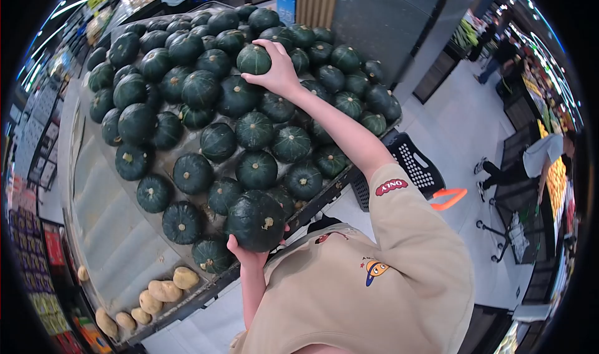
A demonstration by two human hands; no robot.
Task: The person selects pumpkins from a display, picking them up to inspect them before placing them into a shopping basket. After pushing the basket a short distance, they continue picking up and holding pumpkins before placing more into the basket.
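My left hand (248,252) is at the near edge of the display, palm up under a large dark green pumpkin (253,216). Its thumb shows on one side and fingertips on the other. Stretched out over the heap, my right hand (279,70) grips a smaller green pumpkin (254,59), thumb below and fingers over the top. Many more dark green pumpkins (254,130) lie around both hands, piled higher toward the back. One pumpkin (212,254) sits just left of my left hand.
The display table (103,198) has a raised edge; several potatoes (163,290) line its front left corner. A black basket (415,167) with an orange handle (449,198) is at my right. A person (540,157) stands farther right beside a cart (521,235). A pillar (387,29) rises behind.
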